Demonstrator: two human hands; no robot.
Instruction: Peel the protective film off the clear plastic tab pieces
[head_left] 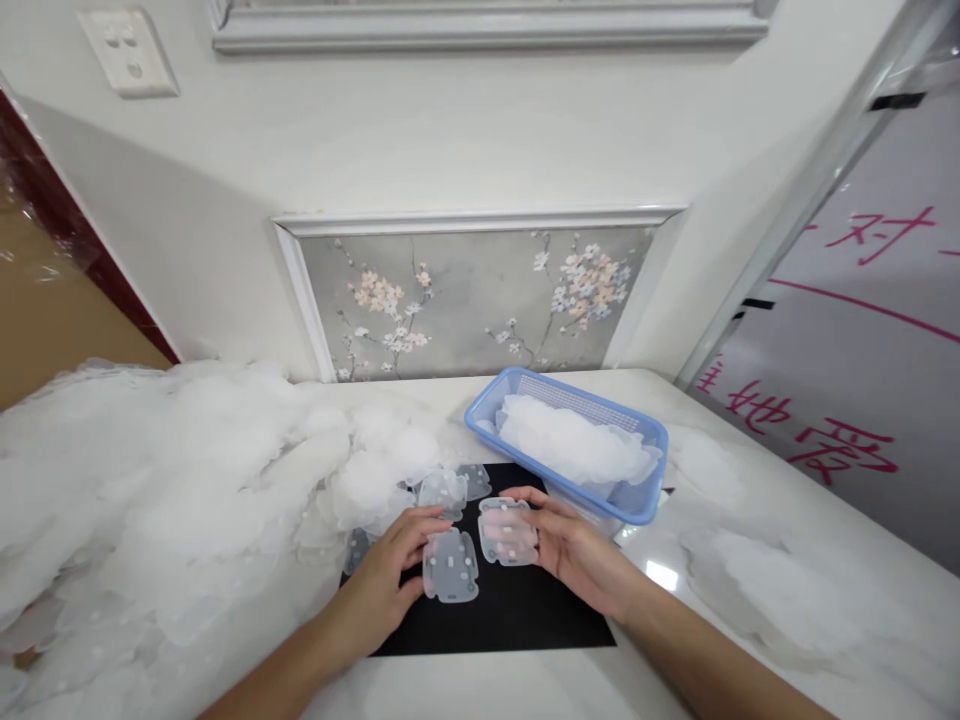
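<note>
My left hand [396, 568] has its thumb and fingers closed on the left edge of a translucent plastic piece [451, 568] with notched sides and small white dots and slots. To its right, a similar plastic piece [504, 534] is in my right hand [571, 550], the fingers behind and along its right edge. Both pieces are over a black mat [495, 625]. More of these clear pieces [444, 490] lie on the mat's far edge, just past my left fingertips.
A large heap of translucent pieces [172, 490] spreads over the white table on the left. At the back right a blue plastic basket [637, 505] holds more pieces [574, 440]. Behind stands a wall with a floral panel [472, 300]; a whiteboard [862, 330] with red writing is at the right.
</note>
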